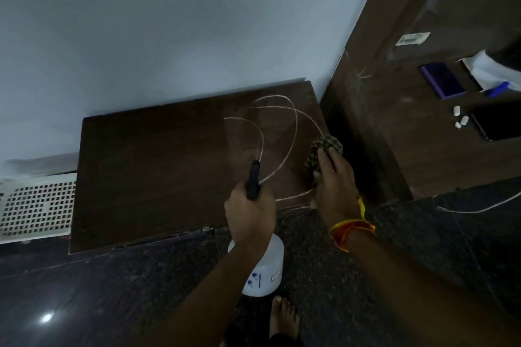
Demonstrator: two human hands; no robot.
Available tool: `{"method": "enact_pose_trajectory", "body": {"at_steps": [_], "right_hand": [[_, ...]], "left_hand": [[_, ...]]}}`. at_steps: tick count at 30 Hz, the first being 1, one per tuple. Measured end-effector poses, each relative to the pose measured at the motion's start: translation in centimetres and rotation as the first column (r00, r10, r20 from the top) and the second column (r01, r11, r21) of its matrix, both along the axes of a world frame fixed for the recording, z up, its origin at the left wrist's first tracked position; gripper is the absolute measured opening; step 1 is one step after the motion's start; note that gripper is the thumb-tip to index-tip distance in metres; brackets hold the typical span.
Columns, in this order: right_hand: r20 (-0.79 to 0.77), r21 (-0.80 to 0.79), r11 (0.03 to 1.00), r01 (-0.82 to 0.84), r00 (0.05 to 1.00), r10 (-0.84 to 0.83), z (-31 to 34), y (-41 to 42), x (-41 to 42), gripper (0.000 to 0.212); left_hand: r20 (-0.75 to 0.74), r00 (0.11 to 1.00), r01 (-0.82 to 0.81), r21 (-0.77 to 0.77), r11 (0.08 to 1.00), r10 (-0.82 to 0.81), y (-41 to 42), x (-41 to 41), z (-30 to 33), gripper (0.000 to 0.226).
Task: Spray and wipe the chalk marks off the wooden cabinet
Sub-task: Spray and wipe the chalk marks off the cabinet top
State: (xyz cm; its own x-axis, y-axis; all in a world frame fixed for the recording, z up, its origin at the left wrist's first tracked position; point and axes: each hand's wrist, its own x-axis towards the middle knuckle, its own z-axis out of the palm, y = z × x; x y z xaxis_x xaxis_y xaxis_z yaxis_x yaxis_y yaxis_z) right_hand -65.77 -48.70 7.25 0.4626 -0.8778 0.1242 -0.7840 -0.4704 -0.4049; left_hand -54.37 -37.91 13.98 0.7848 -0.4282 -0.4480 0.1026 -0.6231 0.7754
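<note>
The left hand (pixel 249 214) covers the neck and trigger of the spray bottle (pixel 263 267); only the black nozzle and the white body show. The bottle's label print is too small to read. The right hand (pixel 335 186) hides the near part of the checkered cloth (pixel 324 149). The dark phone (pixel 499 121) at far right is cut off by the right edge. The foot (pixel 283 315) is cut off by the bottom edge.
</note>
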Motion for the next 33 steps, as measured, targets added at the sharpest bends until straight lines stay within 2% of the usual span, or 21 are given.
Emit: {"method": "enact_pose_trajectory", "body": {"at_steps": [11,17,22,33], "right_hand": [[-0.042,-0.013,0.998,0.057,0.998,-0.057,1.6,-3.6,-1.2,0.048],[-0.043,-0.010,0.998,0.068,0.997,-0.069,1.5,-3.6,-1.8,0.046],[-0.030,0.039,0.996,0.079,0.996,-0.078,1.1,-2.4,-1.2,0.047],[-0.023,0.077,0.995,0.057,0.998,-0.055,1.1,-0.2,2.2,0.047]], "left_hand": [[-0.012,0.996,0.086,-0.006,0.996,-0.086,0.9,-3.3,-1.2,0.026],[-0.031,0.987,0.155,-0.005,0.988,-0.155,2.8,-4.5,-1.8,0.034],[-0.063,0.988,0.143,0.007,0.990,-0.142,4.7,-3.9,-2.2,0.031],[-0.017,0.989,0.147,0.044,0.988,-0.146,10.3,0.0,-2.9,0.026]]}}
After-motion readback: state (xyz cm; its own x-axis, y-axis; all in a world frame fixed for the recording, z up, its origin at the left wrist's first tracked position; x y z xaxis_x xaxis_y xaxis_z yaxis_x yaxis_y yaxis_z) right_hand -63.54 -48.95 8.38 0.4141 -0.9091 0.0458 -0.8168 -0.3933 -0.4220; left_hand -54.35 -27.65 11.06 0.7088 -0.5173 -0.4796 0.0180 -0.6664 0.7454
